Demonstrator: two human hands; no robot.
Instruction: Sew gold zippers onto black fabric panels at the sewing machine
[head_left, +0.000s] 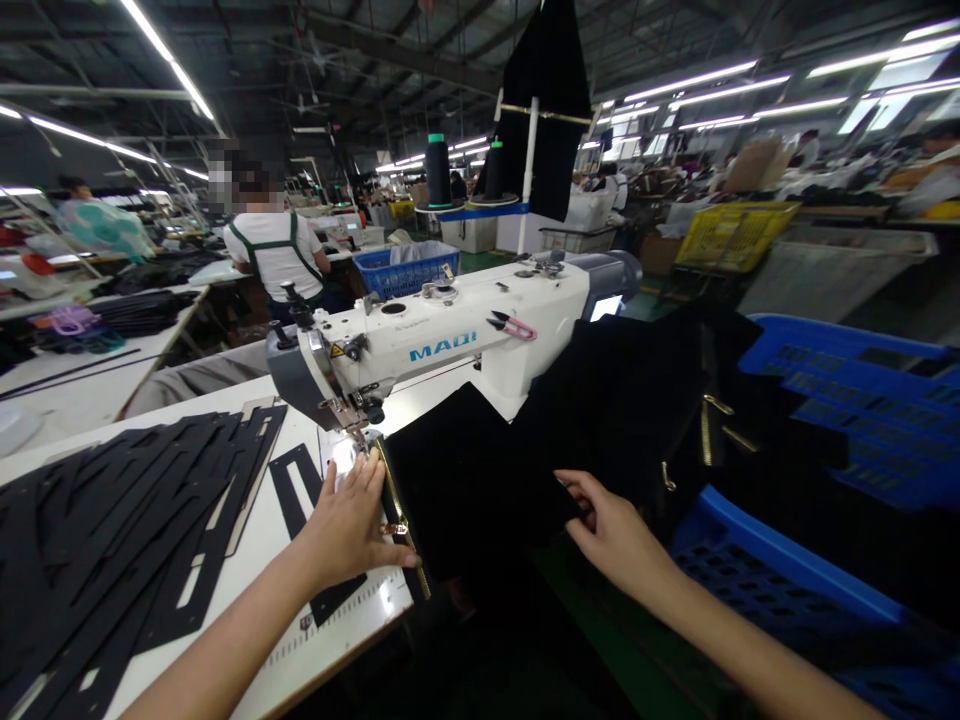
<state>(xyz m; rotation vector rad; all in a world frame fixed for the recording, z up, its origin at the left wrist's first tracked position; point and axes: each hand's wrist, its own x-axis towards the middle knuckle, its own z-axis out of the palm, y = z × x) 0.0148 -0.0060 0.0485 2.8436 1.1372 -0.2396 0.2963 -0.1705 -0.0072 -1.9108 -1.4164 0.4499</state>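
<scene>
A piece of black fabric (472, 480) lies across the sewing machine bed, a gold-toothed zipper (391, 485) with a metal slider along its left edge. My left hand (346, 525) rests flat on the zipper side, fingers stretched toward the presser foot (361, 436) and the thumb across the zipper tape. Pinched between thumb and fingers of my right hand (611, 525) is the fabric's right edge. The white sewing machine (442, 335) stands just beyond. Left of my left hand lies a black frame-shaped piece (300, 490) with a slot, partly hidden under the hand.
Many slotted black pieces (127, 520) overlap on the white table (300, 660) at left. Thread snips (512, 326) rest against the machine arm. More black zippered fabric (630, 390) spills over blue baskets (862, 380) at right. A person (277, 245) in a white shirt stands beyond the machine.
</scene>
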